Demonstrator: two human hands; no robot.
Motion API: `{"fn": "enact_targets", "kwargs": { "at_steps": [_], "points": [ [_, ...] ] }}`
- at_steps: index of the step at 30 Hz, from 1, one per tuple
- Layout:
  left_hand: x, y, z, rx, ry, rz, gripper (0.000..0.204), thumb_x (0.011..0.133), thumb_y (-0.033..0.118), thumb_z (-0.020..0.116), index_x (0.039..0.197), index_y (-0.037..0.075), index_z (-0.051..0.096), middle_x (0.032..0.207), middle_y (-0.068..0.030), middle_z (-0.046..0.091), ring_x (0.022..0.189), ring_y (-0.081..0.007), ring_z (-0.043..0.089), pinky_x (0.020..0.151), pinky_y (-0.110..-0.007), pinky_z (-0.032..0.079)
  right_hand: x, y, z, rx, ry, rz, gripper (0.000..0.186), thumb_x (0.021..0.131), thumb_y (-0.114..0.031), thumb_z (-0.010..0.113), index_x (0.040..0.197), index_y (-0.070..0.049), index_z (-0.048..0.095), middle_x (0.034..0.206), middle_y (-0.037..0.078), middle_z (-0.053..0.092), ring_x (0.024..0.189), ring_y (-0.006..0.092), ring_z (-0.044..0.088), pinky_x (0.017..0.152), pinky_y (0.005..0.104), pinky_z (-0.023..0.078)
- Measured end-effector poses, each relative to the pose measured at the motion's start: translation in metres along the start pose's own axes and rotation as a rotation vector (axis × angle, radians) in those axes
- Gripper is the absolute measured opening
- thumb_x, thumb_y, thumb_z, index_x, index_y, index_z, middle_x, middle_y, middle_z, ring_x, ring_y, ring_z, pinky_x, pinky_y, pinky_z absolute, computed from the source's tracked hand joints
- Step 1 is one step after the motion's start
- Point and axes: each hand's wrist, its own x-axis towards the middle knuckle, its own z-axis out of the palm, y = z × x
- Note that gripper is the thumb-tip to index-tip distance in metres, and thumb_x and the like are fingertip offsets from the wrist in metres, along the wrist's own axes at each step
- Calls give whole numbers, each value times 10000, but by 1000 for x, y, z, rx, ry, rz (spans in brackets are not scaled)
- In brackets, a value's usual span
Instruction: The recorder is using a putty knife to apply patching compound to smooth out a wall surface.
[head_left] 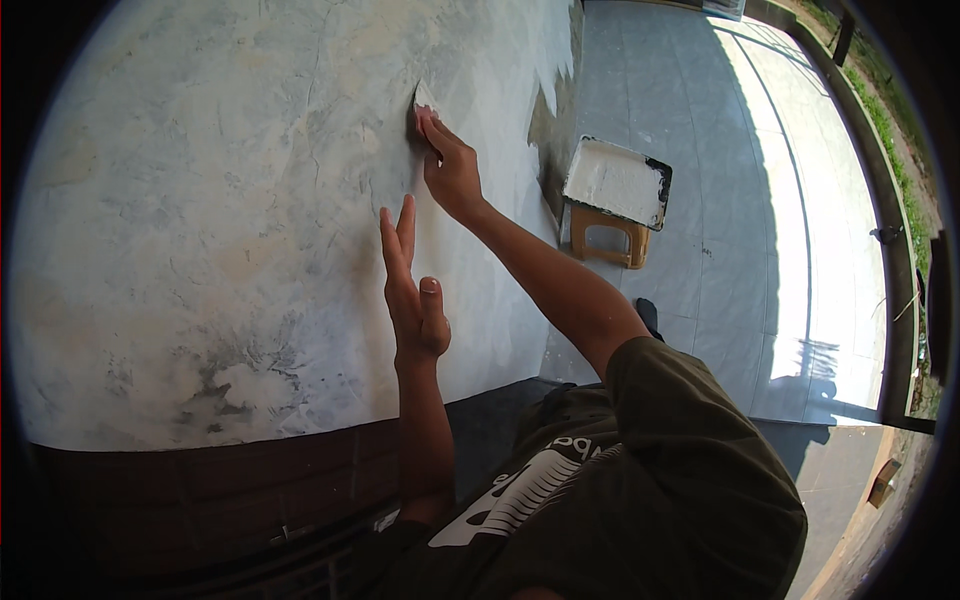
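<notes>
A paintbrush (425,98) with white-coated bristles and a reddish part near its base is pressed to the patchy grey and white wall (250,180). My right hand (455,178) is closed round it, and most of the handle is hidden in my grip. Lower down, my left hand (408,300) holds nothing. Its fingers are stretched out along the wall with the thumb apart; whether the palm touches the surface I cannot tell.
On the right, a black-edged paint tray (610,180) smeared with white rests on a brown plastic stool (640,245). Grey floor tiles (660,80) run beside the wall. A low ledge (890,200) borders grass. Dark brown tiling (220,490) lies below the wall's lower edge.
</notes>
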Motion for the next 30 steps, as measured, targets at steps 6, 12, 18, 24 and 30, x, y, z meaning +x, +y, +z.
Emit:
{"fn": "enact_targets", "kwargs": {
  "at_steps": [6,12,18,24,30],
  "points": [
    [-7,-1,-10,-15,-10,-27,846,996,587,263,1551,-17,55,1529,-287,340,1419,-438,344,1171,-494,244,-144,-41,-30,69,-236,58,532,851,143,509,1369,22,516,1388,218,547,1293,335,536,1038,377,477],
    [-9,-9,-7,-24,-8,-10,845,998,584,279,1554,-9,50,1527,-293,339,1423,-440,334,1176,-495,227,-98,-26,-52,389,104,511,432,886,118,480,1313,88,536,1123,177,678,1088,190,649,934,301,496],
    [-4,1,0,-61,6,9,860,989,624,262,1561,17,56,1531,-270,345,1438,-397,327,1182,-503,217,-7,-51,-5,8,43,314,444,828,100,496,1262,62,580,1147,288,641,1052,427,634,917,383,503],
    [-4,10,-9,-66,31,68,861,992,605,263,1557,0,25,1514,-335,324,1405,-476,345,1152,-523,264,-146,-85,-34,158,-256,-31,552,809,145,532,1341,-1,544,1369,244,543,1206,393,586,943,394,542],
    [-4,1,-6,-54,12,44,879,984,627,268,1556,1,36,1520,-317,329,1409,-459,349,1166,-509,241,-140,-37,-80,393,19,574,394,944,104,483,1336,84,511,1192,113,648,1082,144,618,944,283,495]
  ]
}}
